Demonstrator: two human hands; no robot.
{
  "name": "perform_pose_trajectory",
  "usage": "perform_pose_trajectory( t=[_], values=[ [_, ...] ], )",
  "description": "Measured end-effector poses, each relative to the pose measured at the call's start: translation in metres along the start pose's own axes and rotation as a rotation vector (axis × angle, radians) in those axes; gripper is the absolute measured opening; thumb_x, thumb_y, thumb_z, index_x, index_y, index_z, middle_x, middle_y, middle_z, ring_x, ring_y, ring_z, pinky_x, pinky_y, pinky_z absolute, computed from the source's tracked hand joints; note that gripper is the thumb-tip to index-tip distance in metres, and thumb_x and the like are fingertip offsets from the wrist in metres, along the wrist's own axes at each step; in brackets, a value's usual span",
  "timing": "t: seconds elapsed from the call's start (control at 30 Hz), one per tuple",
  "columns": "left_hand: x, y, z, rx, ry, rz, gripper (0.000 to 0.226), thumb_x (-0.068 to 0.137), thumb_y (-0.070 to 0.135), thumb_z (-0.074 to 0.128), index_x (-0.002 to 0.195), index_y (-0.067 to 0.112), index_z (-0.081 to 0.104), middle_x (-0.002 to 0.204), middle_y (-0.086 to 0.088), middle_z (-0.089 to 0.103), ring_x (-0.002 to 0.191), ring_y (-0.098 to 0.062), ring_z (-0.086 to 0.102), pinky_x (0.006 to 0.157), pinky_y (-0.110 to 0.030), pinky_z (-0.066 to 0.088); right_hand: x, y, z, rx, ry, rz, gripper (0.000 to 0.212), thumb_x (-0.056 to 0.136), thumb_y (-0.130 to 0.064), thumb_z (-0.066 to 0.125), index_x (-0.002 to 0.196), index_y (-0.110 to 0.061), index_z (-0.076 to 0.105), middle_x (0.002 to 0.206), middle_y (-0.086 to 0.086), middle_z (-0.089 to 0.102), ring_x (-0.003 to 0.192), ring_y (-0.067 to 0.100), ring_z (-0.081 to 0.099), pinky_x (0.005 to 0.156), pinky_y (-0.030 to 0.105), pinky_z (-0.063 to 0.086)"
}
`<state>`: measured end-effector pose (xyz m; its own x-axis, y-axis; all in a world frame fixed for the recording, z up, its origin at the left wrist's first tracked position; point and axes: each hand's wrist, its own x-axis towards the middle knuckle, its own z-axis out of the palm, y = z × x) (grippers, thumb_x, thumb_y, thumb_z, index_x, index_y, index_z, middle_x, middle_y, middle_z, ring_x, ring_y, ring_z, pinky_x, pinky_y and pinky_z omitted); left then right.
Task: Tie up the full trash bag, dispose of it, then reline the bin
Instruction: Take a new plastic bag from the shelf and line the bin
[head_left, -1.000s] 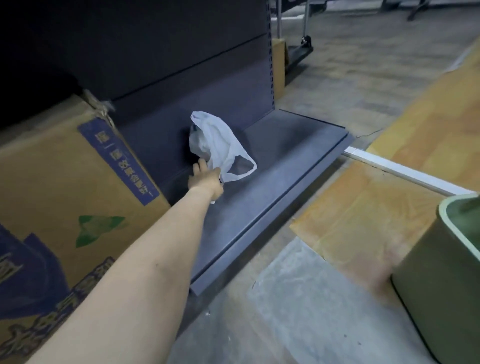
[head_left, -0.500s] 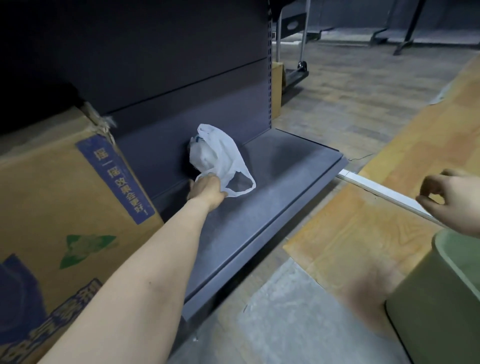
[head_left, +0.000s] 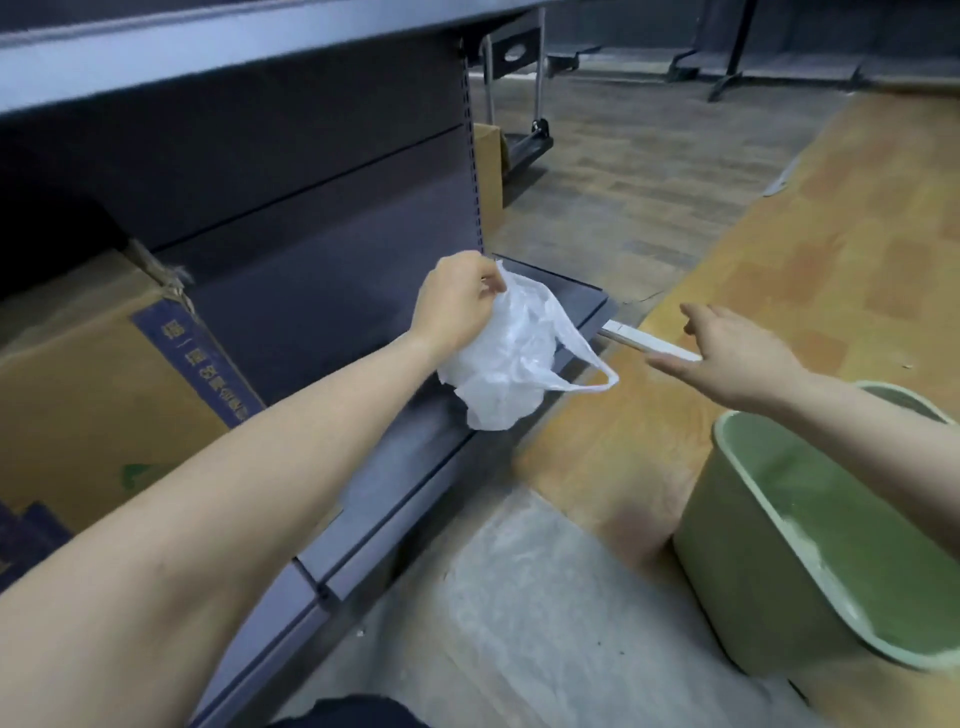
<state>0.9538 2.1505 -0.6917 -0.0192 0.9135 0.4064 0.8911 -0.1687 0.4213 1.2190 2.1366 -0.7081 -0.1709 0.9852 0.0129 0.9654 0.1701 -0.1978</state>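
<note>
1. One white plastic bag (head_left: 506, 353) is the thing in hand: the left hand (head_left: 454, 304) pinches its bunched top, and the bag hangs crumpled with one handle loop (head_left: 592, 371) drooping to the side
2. Half a second ago the bag sat low against the back panel of the dark shelf (head_left: 415, 467) with the hand just closing on it; now it is lifted off the shelf board and hangs over the shelf's front edge, on the side nearer the green bin (head_left: 810, 540)
3. Right hand (head_left: 727, 358) hovers above the far side of the bin, between bin and bag; it is released, fingers spread and straight, holding nothing. Earlier its fingers were curled near the bin's rim; they have since opened toward the bag
4. Bin stands on the floor beside the shelf's front edge; its inside shows bare green walls with no liner
5. My reading: the tying and disposal look done, and this is the start of relining. The likely next need is for both hands to find the bag's mouth and spread it over the bin's rim
6. Further from the bin, a cardboard box (head_left: 93, 395) with a blue printed strip sits on the shelf, and a white strip (head_left: 649, 343) lies on the wood floor beyond the bin
</note>
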Motion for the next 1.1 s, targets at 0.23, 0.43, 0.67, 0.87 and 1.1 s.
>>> perform_pose_trajectory(
  t=[0.23, 0.43, 0.67, 0.87, 1.1],
  values=[
    [-0.048, 0.055, 0.031, -0.049, -0.116, 0.171, 0.023, 0.085, -0.002, 0.044, 0.087, 0.008, 0.064, 0.096, -0.006, 0.058, 0.081, -0.028, 0.058, 0.070, -0.042, 0.049, -0.005, -0.003, 0.030, 0.209, -0.105, 0.063, 0.077, 0.079, -0.073, 0.046, 0.109, -0.002, 0.051, 0.103, 0.013, 0.061, 0.097, 0.031, 0.055, 0.084, 0.040, 0.039],
    [-0.042, 0.037, 0.041, 0.061, -0.180, 0.211, 0.025, 0.080, -0.010, 0.040, 0.090, 0.005, 0.057, 0.101, -0.009, 0.049, 0.073, -0.036, 0.051, 0.058, -0.041, 0.040, 0.013, 0.001, 0.049, 0.233, -0.085, 0.103, 0.012, 0.082, -0.010, 0.049, 0.072, -0.010, 0.043, 0.081, 0.012, 0.054, 0.077, 0.031, 0.050, 0.056, 0.029, 0.032],
    [-0.005, 0.009, -0.011, 0.238, -0.294, -0.206, 0.028, 0.075, -0.008, 0.039, 0.090, 0.009, 0.056, 0.098, -0.007, 0.059, 0.080, -0.025, 0.047, 0.065, -0.033, 0.039, 0.029, 0.040, -0.022, 0.249, -0.011, 0.230, 0.026, 0.078, 0.006, 0.046, 0.094, -0.002, 0.065, 0.080, 0.019, 0.061, 0.083, 0.039, 0.057, 0.061, 0.032, 0.038],
    [0.032, 0.089, -0.103, 0.135, -0.416, -0.296, 0.030, 0.067, -0.008, 0.035, 0.084, 0.017, 0.033, 0.074, -0.004, 0.049, 0.065, -0.024, 0.037, 0.056, -0.030, 0.026, 0.012, 0.063, -0.151, 0.141, -0.123, 0.400, 0.038, 0.081, 0.006, 0.044, 0.109, -0.010, 0.065, 0.104, 0.025, 0.065, 0.099, 0.041, 0.060, 0.068, 0.032, 0.038],
    [0.060, 0.164, -0.236, 0.036, -0.623, -0.221, 0.026, 0.073, -0.002, 0.038, 0.068, 0.022, 0.047, 0.063, 0.002, 0.046, 0.061, -0.024, 0.044, 0.050, -0.028, 0.027, -0.045, 0.094, -0.342, 0.058, -0.283, 0.633, 0.033, 0.086, -0.006, 0.045, 0.114, -0.011, 0.062, 0.114, 0.022, 0.063, 0.104, 0.038, 0.059, 0.076, 0.032, 0.039]
  ],
)
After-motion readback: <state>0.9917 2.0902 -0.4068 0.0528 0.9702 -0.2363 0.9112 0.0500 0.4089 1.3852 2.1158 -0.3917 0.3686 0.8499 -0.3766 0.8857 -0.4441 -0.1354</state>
